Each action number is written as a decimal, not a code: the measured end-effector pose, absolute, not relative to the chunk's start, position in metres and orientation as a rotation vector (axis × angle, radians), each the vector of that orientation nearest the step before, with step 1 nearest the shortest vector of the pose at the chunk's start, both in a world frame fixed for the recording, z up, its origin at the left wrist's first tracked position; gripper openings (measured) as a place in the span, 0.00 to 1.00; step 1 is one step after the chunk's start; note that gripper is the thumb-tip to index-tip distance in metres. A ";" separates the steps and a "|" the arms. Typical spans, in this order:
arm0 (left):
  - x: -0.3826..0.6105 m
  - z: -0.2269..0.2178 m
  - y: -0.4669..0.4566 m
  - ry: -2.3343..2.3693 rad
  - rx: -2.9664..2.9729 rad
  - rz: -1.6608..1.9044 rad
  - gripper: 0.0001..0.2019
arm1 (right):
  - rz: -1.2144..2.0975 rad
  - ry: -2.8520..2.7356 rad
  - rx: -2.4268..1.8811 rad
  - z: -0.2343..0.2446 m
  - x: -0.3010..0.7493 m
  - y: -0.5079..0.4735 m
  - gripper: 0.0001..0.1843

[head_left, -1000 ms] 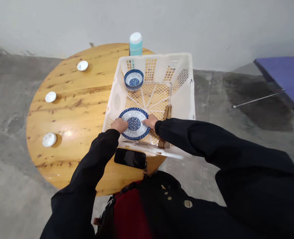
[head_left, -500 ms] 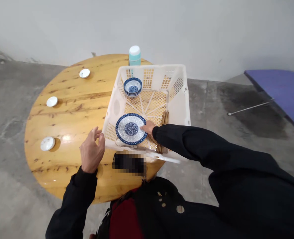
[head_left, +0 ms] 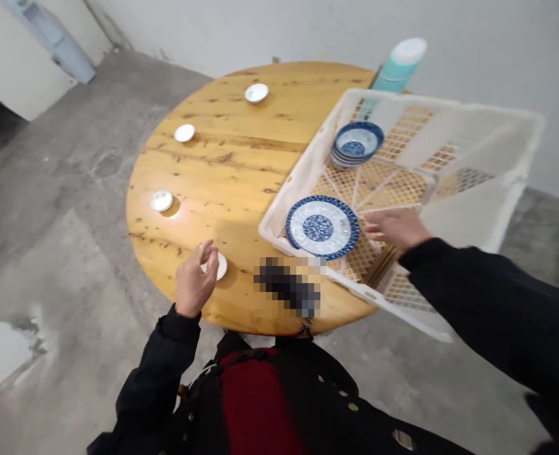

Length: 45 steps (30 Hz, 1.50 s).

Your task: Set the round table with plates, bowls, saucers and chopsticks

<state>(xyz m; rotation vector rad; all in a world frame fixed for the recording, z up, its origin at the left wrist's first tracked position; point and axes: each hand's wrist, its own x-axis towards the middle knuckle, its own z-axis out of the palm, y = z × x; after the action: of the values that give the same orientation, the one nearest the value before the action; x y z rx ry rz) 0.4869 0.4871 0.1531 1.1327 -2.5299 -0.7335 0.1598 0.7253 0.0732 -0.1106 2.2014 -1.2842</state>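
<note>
White saucer [head_left: 221, 266] on round wooden table [head_left: 232, 158]; left hand [head_left: 192, 282] curled at its edge, grip unclear; right hand [head_left: 395, 229] open above white plastic crate [head_left: 298, 183], near blue-patterned plate [head_left: 321, 226]; hands well apart.

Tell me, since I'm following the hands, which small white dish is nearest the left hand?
The small round white dish at the wooden table's near edge, partly hidden by the left hand; the other three lie farther off.

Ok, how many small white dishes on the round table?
4. All on the wooden table: a white dish at the far edge, a second white dish further left, a third white dish nearer on the left, a fourth white dish partly behind the left hand. The white crate could hide more.
</note>
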 end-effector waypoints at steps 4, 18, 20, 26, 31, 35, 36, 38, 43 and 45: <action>0.538 0.143 0.480 -2.487 1.155 -0.887 0.17 | -1.708 2.269 -0.188 0.153 0.221 0.744 0.19; 0.744 0.114 0.461 -2.752 0.776 -1.098 0.16 | -1.395 1.362 0.246 0.054 0.636 0.608 0.18; 0.766 0.114 0.448 -2.715 0.831 -1.099 0.15 | -1.359 1.296 0.171 0.053 0.657 0.586 0.14; 0.800 0.112 0.401 -2.566 0.958 -1.243 0.16 | -1.349 1.387 0.084 0.060 0.656 0.521 0.06; 0.809 0.100 0.337 -2.520 1.057 -1.250 0.17 | -1.302 1.386 0.122 0.043 0.665 0.456 0.05; 0.813 0.096 0.268 -2.545 1.160 -1.230 0.18 | -1.338 1.341 0.180 0.030 0.667 0.382 0.13; 0.815 0.096 0.249 -2.557 1.186 -1.231 0.18 | -1.396 1.342 0.193 0.032 0.663 0.359 0.15; 0.817 0.096 0.213 -2.581 1.225 -1.235 0.19 | -1.585 1.361 0.171 0.046 0.649 0.310 0.19; 0.809 0.102 0.134 -2.575 1.361 -1.204 0.23 | -2.356 1.455 -0.222 0.141 0.590 0.216 0.21; 0.801 0.105 0.112 -2.584 1.374 -1.227 0.24 | -2.669 1.481 -0.272 0.188 0.576 0.205 0.22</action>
<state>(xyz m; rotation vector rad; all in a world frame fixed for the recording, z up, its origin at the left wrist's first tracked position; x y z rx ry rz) 0.8011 0.1124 0.1045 1.3737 -2.5844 -1.2271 0.5764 0.2046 0.1880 -0.2719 1.4812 -2.6688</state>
